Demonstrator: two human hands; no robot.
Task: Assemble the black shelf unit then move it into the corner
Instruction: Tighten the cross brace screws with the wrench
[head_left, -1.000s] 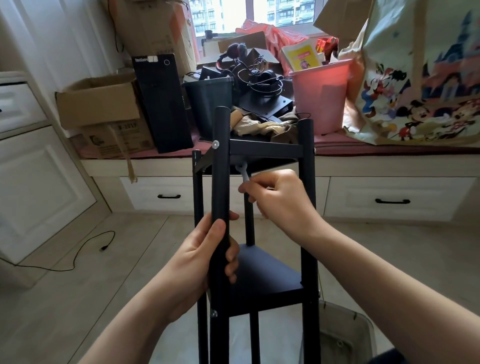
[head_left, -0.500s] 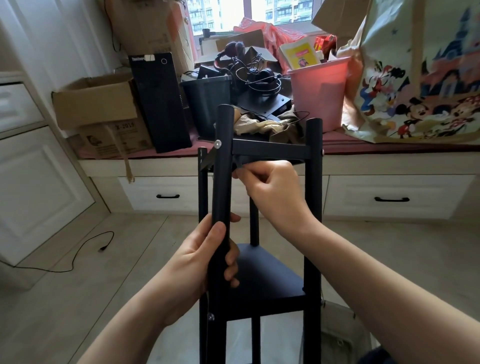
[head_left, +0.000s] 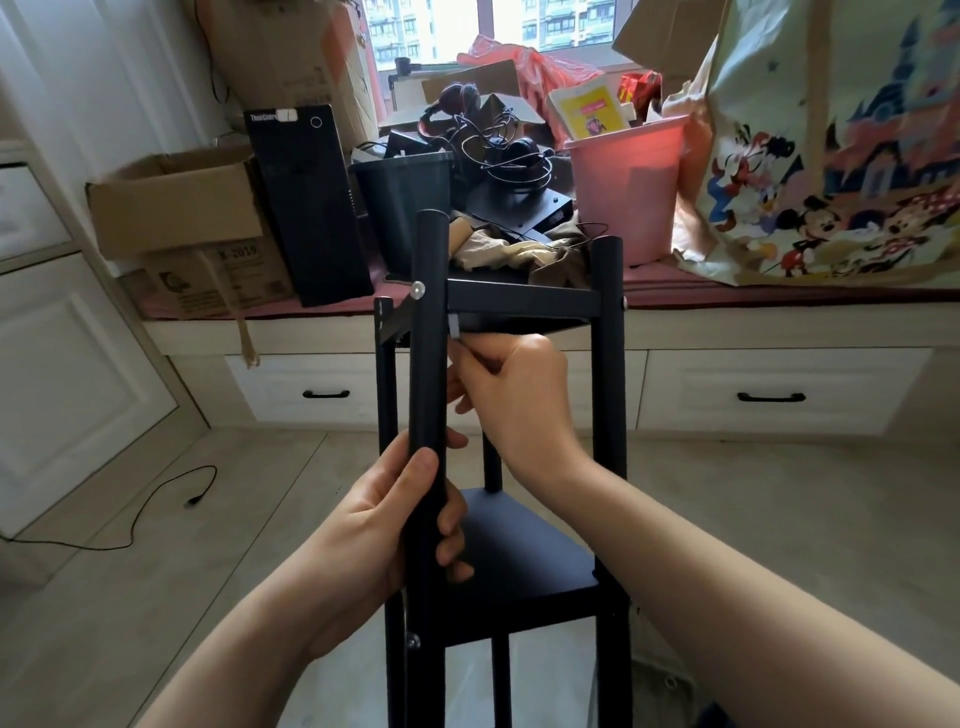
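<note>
The left hand (head_left: 400, 525) stays wrapped round the near post of the black metal shelf unit (head_left: 524, 551), while the right hand (head_left: 511, 387) pinches a small silver hex key (head_left: 454, 328). Over the last second the key has swung up under the top tier, just above that hand, so a bolt is probably being tightened and assembly remains unfinished.

the left hand (head_left: 387, 525) is gripping the near post (head_left: 427, 374) of the black shelf unit (head_left: 524, 540), while the right hand (head_left: 511, 387) is pinching a small silver tool (head_left: 453, 326) under the top shelf (head_left: 519, 306).
</note>
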